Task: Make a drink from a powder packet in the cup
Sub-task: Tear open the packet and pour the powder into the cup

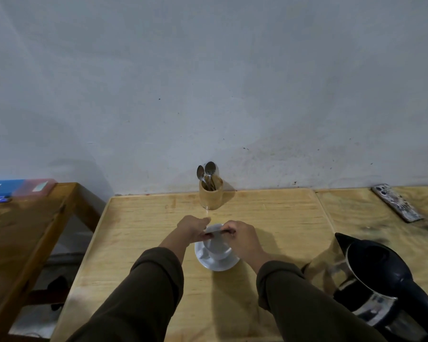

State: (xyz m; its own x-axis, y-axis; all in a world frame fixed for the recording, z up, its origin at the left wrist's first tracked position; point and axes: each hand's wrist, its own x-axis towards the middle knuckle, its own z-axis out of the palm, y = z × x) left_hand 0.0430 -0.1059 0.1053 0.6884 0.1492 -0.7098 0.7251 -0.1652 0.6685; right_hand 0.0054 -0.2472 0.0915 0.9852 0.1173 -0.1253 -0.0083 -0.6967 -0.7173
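Two hands pinch a thin flat packet (pixel 216 233) over the round white cup (pixel 218 248): left hand (pixel 192 229) fingers grip its left end, right hand (pixel 242 236) fingers its right, above the pale wooden surface (pixel 269 218), a glossy black kettle (pixel 381 280) standing to the right

A thin dark powder packet (pixel 214 233) is held level over the white cup (pixel 216 245) on its saucer (pixel 218 264).

Two bare hands, left (pixel 192 227) and right (pixel 242 234), extend from long dark olive-brown sleeves (pixel 143 287). The loose fabric bunches in soft folds at both wrists. No rings, watch or gloves are visible.
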